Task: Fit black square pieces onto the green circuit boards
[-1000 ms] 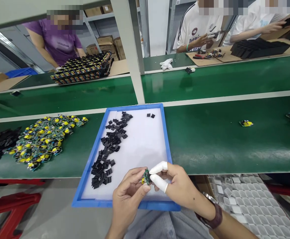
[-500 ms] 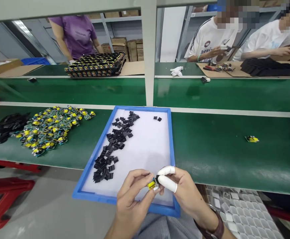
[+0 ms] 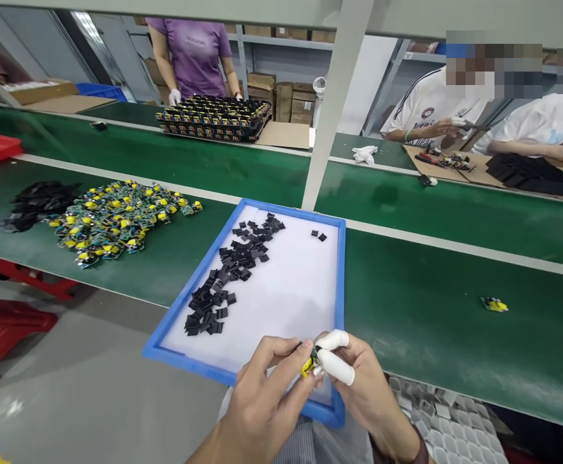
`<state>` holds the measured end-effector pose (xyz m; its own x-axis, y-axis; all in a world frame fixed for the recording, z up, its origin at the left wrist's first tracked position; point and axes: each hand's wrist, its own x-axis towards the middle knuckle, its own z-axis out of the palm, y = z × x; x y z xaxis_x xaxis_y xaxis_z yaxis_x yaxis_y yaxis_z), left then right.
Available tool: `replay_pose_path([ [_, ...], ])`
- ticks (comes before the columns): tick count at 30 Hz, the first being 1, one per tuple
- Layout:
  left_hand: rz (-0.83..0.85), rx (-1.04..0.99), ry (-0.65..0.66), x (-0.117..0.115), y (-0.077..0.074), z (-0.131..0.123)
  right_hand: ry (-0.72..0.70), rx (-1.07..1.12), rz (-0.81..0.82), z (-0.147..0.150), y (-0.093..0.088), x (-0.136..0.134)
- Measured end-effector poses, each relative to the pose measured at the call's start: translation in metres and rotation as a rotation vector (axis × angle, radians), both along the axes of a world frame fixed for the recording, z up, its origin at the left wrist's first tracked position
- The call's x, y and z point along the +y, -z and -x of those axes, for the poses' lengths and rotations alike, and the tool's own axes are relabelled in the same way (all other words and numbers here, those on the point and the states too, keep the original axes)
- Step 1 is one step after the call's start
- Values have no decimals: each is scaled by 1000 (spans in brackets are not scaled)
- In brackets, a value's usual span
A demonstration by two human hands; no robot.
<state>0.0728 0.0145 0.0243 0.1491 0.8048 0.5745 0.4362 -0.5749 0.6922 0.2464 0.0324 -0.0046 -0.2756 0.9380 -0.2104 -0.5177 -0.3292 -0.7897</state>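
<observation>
Over the near right corner of the blue-rimmed white tray [image 3: 342, 283], my two hands meet at a small circuit board [image 3: 307, 367] with a yellow component. My left hand [image 3: 274, 380] pinches the board between thumb and fingers. My right hand [image 3: 353, 374], with white finger cots on thumb and forefinger, closes on the board's other side. A dark bit shows at the right fingertips, mostly covered by them. Flat black pieces [image 3: 235, 258] lie heaped along the tray's left side, and two more black pieces [image 3: 318, 236] lie at its far right.
A pile of circuit boards [image 3: 117, 219] and a dark heap of black parts [image 3: 39, 200] lie on the green bench to the left. One loose board [image 3: 494, 304] lies at right. A post [image 3: 327, 116] rises behind the tray; co-workers sit or stand beyond. White plastic cases [image 3: 455, 419] are below right.
My view has tilted and turned left, so the scene sits differently in the frame. Both hands stay together on the board, which is turned a little between the fingers.
</observation>
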Motion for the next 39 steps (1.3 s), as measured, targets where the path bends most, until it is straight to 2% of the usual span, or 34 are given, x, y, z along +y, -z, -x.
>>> replay_pose_path([
  [3, 48, -50, 45, 2, 1, 4, -57, -88, -117, -10, -1, 3],
  [6, 128, -140, 82, 5, 8, 9, -98, -175, -160, -12, -9, 5],
  [10, 268, -282, 123, 7, 19, 14, -18, -357, -245, -1, -25, 4],
  [14, 297, -338, 142, 7, 24, 16, 60, -541, -371, 8, -35, 2],
  [18, 296, -305, 146, 9, 24, 18, 23, -554, -339, 7, -37, 3],
  [24, 288, -288, 154, 9, 23, 20, -188, -426, -133, 2, -35, 10],
  [26, 306, -298, 144, 9, 24, 20, -157, -491, -213, 0, -35, 10],
  [29, 336, -316, 138, 9, 27, 21, -84, -604, -426, -3, -35, 8],
  [31, 354, -341, 131, 8, 30, 21, -91, -618, -487, -4, -34, 5],
  [34, 376, -382, 130, 9, 31, 19, -73, -592, -494, -2, -31, 2],
  [39, 386, -395, 122, 10, 29, 17, 83, -514, -441, 9, -20, 0],
])
